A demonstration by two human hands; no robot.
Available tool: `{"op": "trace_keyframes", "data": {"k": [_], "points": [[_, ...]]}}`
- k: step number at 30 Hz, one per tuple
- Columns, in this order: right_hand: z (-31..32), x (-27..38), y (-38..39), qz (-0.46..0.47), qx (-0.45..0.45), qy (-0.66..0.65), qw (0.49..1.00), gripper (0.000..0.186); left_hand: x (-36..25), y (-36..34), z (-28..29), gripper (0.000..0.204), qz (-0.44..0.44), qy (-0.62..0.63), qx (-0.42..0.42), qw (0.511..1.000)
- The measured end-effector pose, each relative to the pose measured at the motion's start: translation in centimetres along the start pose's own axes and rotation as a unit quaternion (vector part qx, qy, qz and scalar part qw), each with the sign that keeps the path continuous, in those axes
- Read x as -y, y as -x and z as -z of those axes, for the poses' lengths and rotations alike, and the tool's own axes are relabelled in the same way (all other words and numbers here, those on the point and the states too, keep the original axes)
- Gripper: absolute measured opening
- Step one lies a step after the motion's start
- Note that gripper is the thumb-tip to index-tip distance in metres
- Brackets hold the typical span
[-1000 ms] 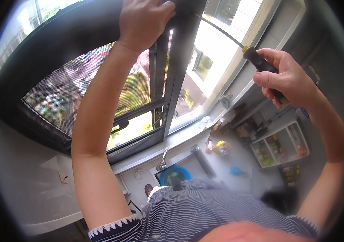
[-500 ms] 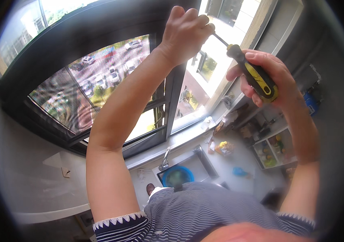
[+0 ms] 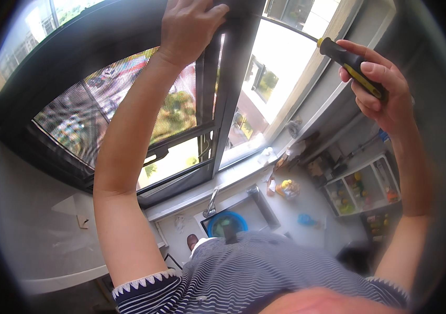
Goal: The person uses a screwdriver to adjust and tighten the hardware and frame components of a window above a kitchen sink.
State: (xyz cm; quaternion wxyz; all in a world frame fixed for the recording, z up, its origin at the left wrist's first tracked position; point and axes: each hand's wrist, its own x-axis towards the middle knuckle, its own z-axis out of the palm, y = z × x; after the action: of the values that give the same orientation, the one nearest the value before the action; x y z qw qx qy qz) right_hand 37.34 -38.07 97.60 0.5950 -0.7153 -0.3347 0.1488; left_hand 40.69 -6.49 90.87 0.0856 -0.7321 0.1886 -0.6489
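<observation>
My right hand (image 3: 382,86) is closed round a black and yellow screwdriver (image 3: 356,68), its index finger stretched along the handle. The thin shaft slants up and left, and its end reaches the edge of the dark window frame (image 3: 236,63). Higher up on the left, my left hand (image 3: 189,29) is curled against that same frame, its fingertips partly cut off by the picture's top edge. A fine mesh screen (image 3: 176,110) fills the sash behind my left forearm. What the screwdriver tip touches is too small to make out.
Below the window sits a sink (image 3: 262,209) with a faucet (image 3: 211,203) and a blue basin (image 3: 241,222). Bagged goods (image 3: 287,189) and a blue item (image 3: 307,220) lie on the counter. A white shelf rack (image 3: 361,188) holds bottles at right. Beyond the window opening are buildings.
My left hand has moved left and up along the frame, away from the screwdriver shaft. My right hand has shifted right and slightly up with the screwdriver, whose shaft now shows more of its length.
</observation>
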Motion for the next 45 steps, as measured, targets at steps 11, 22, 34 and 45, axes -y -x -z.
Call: {"op": "trace_keyframes", "data": {"k": [11, 22, 34, 45], "points": [[-2.6, -0.9, 0.6, -0.032, -0.074, 0.019, 0.997, 0.044, -6.2, -2.0, -5.4, 0.018, -0.034, 0.118, -0.085, 0.989], [-1.6, 1.8, 0.5, -0.034, -0.046, 0.282, 0.958, 0.039, -0.5, -2.0, 0.4, 0.008, -0.007, 0.057, -0.063, 0.996], [-2.4, -0.7, 0.4, -0.082, -0.038, -0.118, 0.989, 0.045, -5.4, -2.5, -4.8, 0.018, -0.066, 0.092, -0.083, 0.990], [-3.2, 1.6, 0.3, 0.094, -0.040, 0.420, 0.902, 0.036, -0.7, -2.2, 0.0, 0.010, 0.015, 0.065, -0.039, 0.997]]}}
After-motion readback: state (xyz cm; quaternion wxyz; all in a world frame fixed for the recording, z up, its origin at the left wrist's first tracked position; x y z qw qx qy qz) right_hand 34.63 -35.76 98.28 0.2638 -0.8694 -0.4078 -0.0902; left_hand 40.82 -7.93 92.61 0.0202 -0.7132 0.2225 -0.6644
